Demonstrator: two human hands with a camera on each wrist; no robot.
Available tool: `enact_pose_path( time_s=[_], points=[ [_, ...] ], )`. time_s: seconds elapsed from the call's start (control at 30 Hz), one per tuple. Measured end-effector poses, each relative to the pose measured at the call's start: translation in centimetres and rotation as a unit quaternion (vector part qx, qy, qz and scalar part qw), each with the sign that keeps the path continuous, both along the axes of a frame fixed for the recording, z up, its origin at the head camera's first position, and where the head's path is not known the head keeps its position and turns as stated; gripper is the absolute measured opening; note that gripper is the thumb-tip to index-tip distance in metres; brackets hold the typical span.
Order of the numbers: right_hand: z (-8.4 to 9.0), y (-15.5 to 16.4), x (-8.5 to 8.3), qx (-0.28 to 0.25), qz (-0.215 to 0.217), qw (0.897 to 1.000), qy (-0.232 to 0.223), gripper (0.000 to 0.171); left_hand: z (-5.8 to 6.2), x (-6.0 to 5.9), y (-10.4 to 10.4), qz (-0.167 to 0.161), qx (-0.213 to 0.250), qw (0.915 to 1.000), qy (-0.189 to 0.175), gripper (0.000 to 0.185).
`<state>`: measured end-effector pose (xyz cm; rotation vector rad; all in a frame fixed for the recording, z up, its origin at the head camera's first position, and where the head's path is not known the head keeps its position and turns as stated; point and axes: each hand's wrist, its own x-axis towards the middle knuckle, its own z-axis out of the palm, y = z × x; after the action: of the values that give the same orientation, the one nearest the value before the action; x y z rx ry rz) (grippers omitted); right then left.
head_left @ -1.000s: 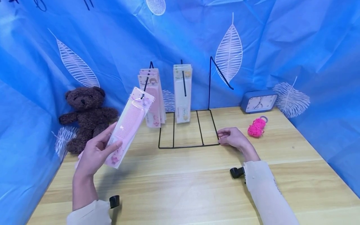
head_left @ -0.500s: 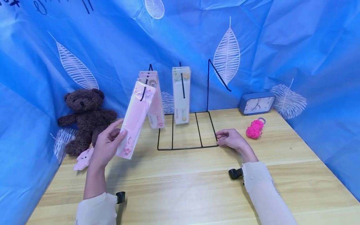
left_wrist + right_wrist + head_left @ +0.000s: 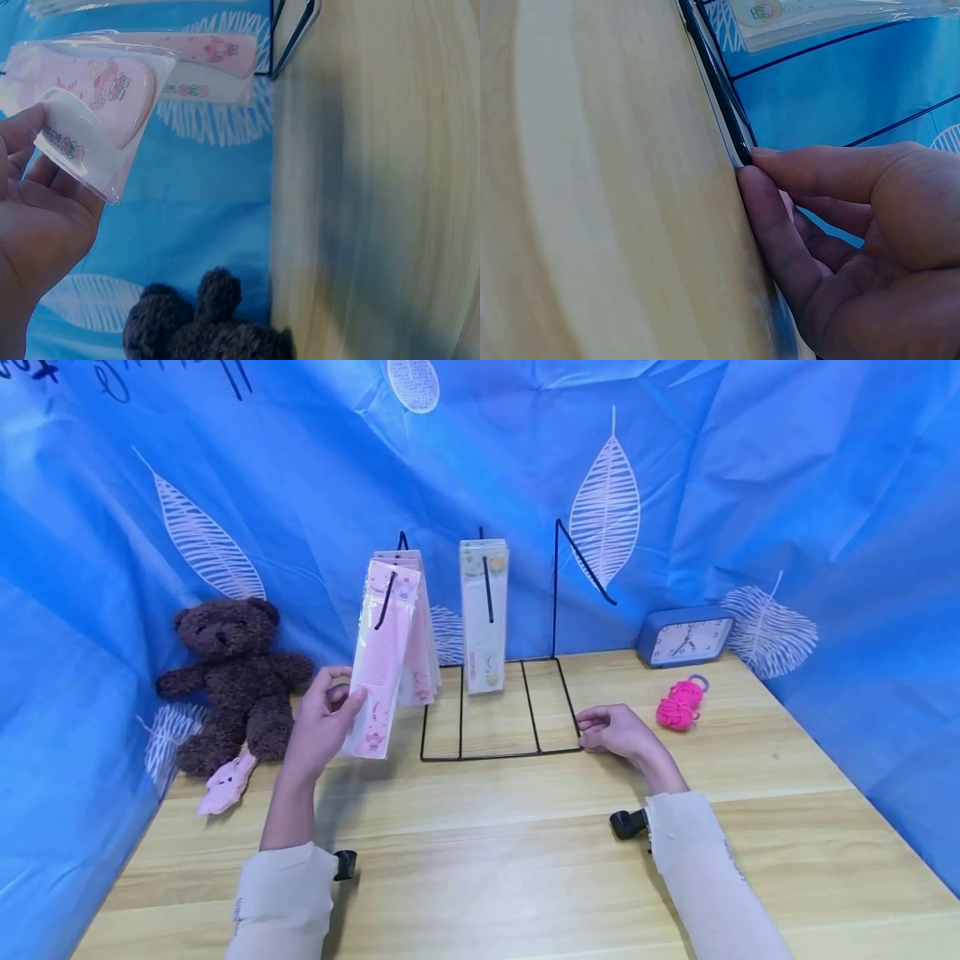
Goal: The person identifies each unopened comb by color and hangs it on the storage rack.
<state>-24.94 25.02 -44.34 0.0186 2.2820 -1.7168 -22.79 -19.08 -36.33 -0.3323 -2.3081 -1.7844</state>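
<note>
My left hand [image 3: 321, 727] pinches the lower left edge of a packaged pink comb [image 3: 382, 652]. The pack's top lies at the black left hook [image 3: 385, 602], which shows in front of it. Behind it on that hook hang several more pink comb packs [image 3: 422, 668], partly hidden. In the left wrist view the clear wrapper of the held pink comb [image 3: 112, 97] tilts between thumb and fingers. My right hand [image 3: 618, 731] holds the front right corner of the black wire rack [image 3: 517, 754]. The right wrist view shows thumb and fingertip pinching the rack's wire [image 3: 724, 94].
Several green-and-white packs [image 3: 485, 618] hang on the middle hook; the right hook [image 3: 588, 564] is bare. A brown teddy bear [image 3: 232, 677] and a small pink plush [image 3: 227, 783] are at left. At right are a blue clock [image 3: 686, 637] and pink yarn [image 3: 678, 704].
The left hand has moved right and the comb pack has swung more upright, its top sliding farther up along the left hook. The right hand stays on the rack corner.
</note>
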Motion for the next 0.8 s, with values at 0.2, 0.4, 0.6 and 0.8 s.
enact_pose_path(
  time_s=[0.2,0.4,0.6,0.8],
  points=[
    [0.0,0.0,0.0,0.003,0.004,1.000,-0.001,0.057,-0.7,-1.3,0.8,0.005,0.012,0.9998,-0.016,0.031],
    [-0.1,0.0,-0.1,0.003,0.003,1.000,0.002,0.057,-1.1,-2.8,1.6,0.016,0.010,0.9996,-0.021,0.029],
    [0.0,0.0,-0.1,0.004,0.004,1.000,0.003,0.057,-1.5,-4.0,2.4,0.022,0.015,0.9989,-0.038,0.029],
    [0.0,-0.1,0.0,0.001,0.004,1.000,-0.002,0.057,-1.8,-5.0,2.8,0.032,0.020,0.9970,-0.067,0.029]
  ],
)
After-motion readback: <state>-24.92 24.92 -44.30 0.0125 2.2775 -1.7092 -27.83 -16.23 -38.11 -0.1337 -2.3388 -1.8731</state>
